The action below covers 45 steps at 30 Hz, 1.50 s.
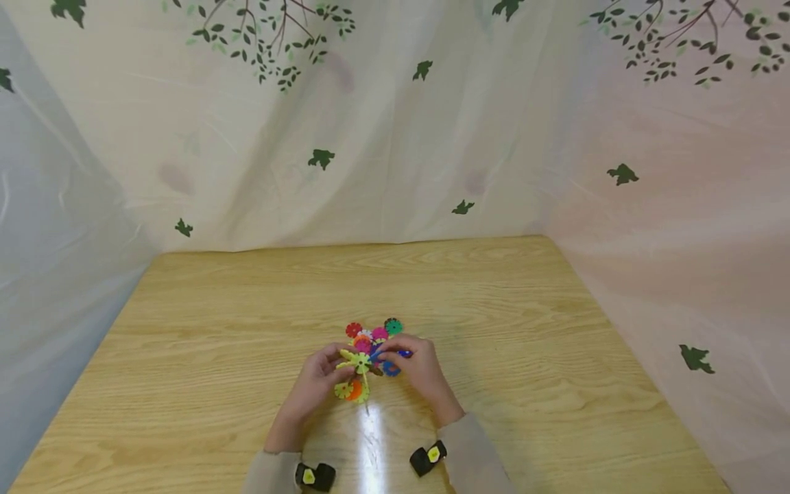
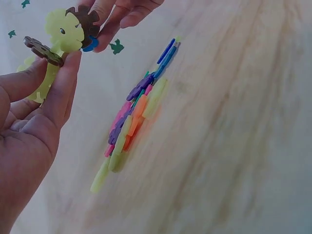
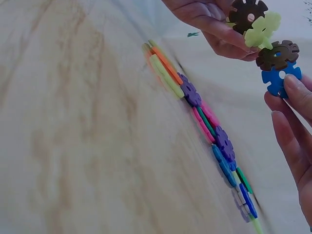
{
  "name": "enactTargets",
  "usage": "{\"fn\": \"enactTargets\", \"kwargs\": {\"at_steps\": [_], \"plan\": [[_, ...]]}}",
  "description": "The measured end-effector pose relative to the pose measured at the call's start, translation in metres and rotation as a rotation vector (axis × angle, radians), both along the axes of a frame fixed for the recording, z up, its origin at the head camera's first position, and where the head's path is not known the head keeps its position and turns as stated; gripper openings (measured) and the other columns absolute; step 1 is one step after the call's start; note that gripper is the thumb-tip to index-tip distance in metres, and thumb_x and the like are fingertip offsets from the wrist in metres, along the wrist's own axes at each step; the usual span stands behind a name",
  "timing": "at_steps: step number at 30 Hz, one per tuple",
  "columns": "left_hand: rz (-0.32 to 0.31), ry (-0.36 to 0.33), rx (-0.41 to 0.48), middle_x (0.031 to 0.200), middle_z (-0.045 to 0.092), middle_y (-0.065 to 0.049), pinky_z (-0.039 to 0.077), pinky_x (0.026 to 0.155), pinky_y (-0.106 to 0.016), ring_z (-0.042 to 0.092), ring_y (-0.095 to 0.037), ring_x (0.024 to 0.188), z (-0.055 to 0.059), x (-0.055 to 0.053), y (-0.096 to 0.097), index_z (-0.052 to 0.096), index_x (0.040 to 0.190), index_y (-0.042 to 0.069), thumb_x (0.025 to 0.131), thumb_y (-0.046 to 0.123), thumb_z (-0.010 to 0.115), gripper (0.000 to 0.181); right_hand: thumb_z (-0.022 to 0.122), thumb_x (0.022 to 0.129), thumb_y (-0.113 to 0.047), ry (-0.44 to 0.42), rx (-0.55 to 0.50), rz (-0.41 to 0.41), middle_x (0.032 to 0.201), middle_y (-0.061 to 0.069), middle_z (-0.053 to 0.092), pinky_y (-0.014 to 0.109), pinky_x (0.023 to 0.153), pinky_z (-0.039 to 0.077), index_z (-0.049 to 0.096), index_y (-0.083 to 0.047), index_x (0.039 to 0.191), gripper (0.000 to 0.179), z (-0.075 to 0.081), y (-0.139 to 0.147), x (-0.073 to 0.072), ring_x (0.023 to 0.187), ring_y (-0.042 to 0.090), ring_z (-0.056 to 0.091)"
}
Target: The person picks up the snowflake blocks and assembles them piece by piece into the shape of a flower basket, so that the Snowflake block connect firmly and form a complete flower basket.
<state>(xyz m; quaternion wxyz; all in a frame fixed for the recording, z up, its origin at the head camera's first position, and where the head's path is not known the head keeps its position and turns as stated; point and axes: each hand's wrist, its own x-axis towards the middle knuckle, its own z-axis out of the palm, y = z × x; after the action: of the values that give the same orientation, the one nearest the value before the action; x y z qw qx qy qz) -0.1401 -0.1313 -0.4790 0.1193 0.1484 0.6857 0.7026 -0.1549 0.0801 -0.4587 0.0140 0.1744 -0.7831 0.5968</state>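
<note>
Above the table, my left hand (image 1: 311, 385) pinches a small assembly of notched plastic discs between thumb and fingers. Pale yellow discs (image 2: 63, 31) and brown discs (image 3: 278, 54) make it up, slotted into one another at angles. My right hand (image 1: 426, 370) pinches a blue notched disc (image 3: 275, 84) between thumb and index finger, its edge meeting one of the brown discs. Below the hands lie more notched discs on the tabletop, among them a red disc (image 1: 354, 330), a green disc (image 1: 393, 326), an orange disc (image 1: 354, 390) and purple discs (image 3: 225, 144).
The wooden table (image 1: 185, 384) spreads around the hands, with a bright light reflection (image 1: 372, 439) near its front. Pale curtains (image 1: 395, 158) printed with leaves and birds enclose its back and sides. Black wrist straps (image 1: 316, 476) sit at both sleeves.
</note>
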Motion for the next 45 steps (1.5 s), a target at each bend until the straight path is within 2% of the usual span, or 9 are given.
{"fn": "enactTargets", "kwargs": {"at_steps": [5, 8, 11, 19, 24, 29, 33, 38, 45], "plan": [[0.008, -0.012, 0.018, 0.108, 0.063, -0.028, 0.06, 0.08, -0.024, 0.068, -0.003, 0.085, -0.001, 0.0, 0.001, 0.045, 0.123, -0.021, 0.094, -0.008, 0.051, 0.032, 0.07, 0.084, -0.001, 0.117, 0.036, -0.009, 0.086, 0.019, 0.073, 0.029, 0.066, 0.06, 0.072, 0.005, 0.087, 0.007, 0.009, 0.0, 0.004, 0.076, 0.025, 0.068], [0.015, -0.011, 0.028, 0.104, 0.067, -0.014, 0.06, 0.079, -0.023, 0.068, -0.003, 0.084, -0.002, -0.001, 0.002, 0.045, 0.123, -0.021, 0.095, -0.007, 0.052, 0.032, 0.07, 0.084, 0.0, 0.128, 0.045, -0.003, 0.086, 0.019, 0.073, 0.03, 0.068, 0.06, 0.073, 0.006, 0.087, 0.007, 0.005, 0.0, 0.001, 0.077, 0.031, 0.069], [0.022, -0.01, 0.037, 0.1, 0.068, 0.003, 0.06, 0.078, -0.022, 0.068, -0.003, 0.085, -0.003, -0.001, 0.002, 0.045, 0.123, -0.021, 0.094, -0.006, 0.052, 0.032, 0.07, 0.084, 0.0, 0.1, 0.048, -0.005, 0.087, 0.019, 0.074, 0.029, 0.068, 0.06, 0.073, 0.005, 0.087, 0.006, -0.006, 0.002, -0.004, 0.077, 0.026, 0.069], [0.02, -0.025, 0.027, 0.104, 0.067, -0.011, 0.06, 0.078, -0.024, 0.069, -0.006, 0.084, -0.002, -0.001, 0.004, 0.046, 0.123, -0.02, 0.094, -0.006, 0.053, 0.032, 0.073, 0.082, -0.005, 0.139, 0.012, -0.002, 0.085, 0.015, 0.074, 0.026, 0.064, 0.059, 0.075, 0.0, 0.086, 0.007, -0.023, 0.005, -0.009, 0.074, 0.009, 0.067], [0.001, -0.041, 0.028, 0.103, 0.066, -0.003, 0.059, 0.08, -0.023, 0.068, -0.005, 0.086, -0.003, -0.002, 0.001, 0.045, 0.124, -0.018, 0.095, -0.003, 0.054, 0.034, 0.072, 0.085, -0.012, 0.086, -0.021, 0.032, 0.087, 0.013, 0.074, 0.024, 0.061, 0.059, 0.076, -0.004, 0.09, 0.01, -0.025, 0.006, -0.01, 0.073, 0.01, 0.068], [0.013, -0.044, 0.025, 0.103, 0.065, 0.004, 0.058, 0.081, -0.019, 0.067, -0.003, 0.091, -0.003, -0.003, -0.002, 0.045, 0.125, -0.017, 0.095, 0.0, 0.057, 0.037, 0.072, 0.086, -0.016, 0.015, 0.018, 0.062, 0.099, 0.01, 0.074, 0.024, 0.071, 0.06, 0.075, -0.007, 0.1, 0.017, -0.024, 0.008, -0.011, 0.087, 0.012, 0.068], [0.03, -0.032, 0.03, 0.102, 0.064, 0.008, 0.058, 0.082, -0.02, 0.066, -0.003, 0.094, -0.003, -0.005, -0.002, 0.044, 0.125, -0.017, 0.093, -0.002, 0.058, 0.038, 0.073, 0.085, -0.014, 0.025, 0.086, 0.001, 0.101, 0.007, 0.074, 0.024, 0.079, 0.059, 0.074, -0.009, 0.103, 0.018, -0.025, 0.013, -0.015, 0.093, 0.015, 0.069], [0.052, -0.01, 0.012, 0.1, 0.064, 0.013, 0.058, 0.081, -0.019, 0.064, -0.002, 0.095, -0.003, -0.006, -0.002, 0.045, 0.123, -0.015, 0.09, -0.006, 0.059, 0.037, 0.072, 0.085, -0.009, 0.034, 0.156, -0.126, 0.098, 0.007, 0.074, 0.022, 0.073, 0.059, 0.074, -0.009, 0.102, 0.017, -0.029, 0.025, -0.022, 0.093, 0.022, 0.069], [0.035, 0.019, 0.013, 0.1, 0.062, 0.012, 0.057, 0.08, -0.017, 0.062, -0.003, 0.095, -0.005, -0.007, -0.001, 0.044, 0.118, -0.015, 0.089, -0.004, 0.062, 0.036, 0.073, 0.084, -0.007, -0.003, 0.28, -0.214, 0.099, 0.006, 0.074, 0.026, 0.076, 0.059, 0.073, -0.009, 0.105, 0.021, -0.03, 0.039, -0.029, 0.092, 0.021, 0.068]]}}
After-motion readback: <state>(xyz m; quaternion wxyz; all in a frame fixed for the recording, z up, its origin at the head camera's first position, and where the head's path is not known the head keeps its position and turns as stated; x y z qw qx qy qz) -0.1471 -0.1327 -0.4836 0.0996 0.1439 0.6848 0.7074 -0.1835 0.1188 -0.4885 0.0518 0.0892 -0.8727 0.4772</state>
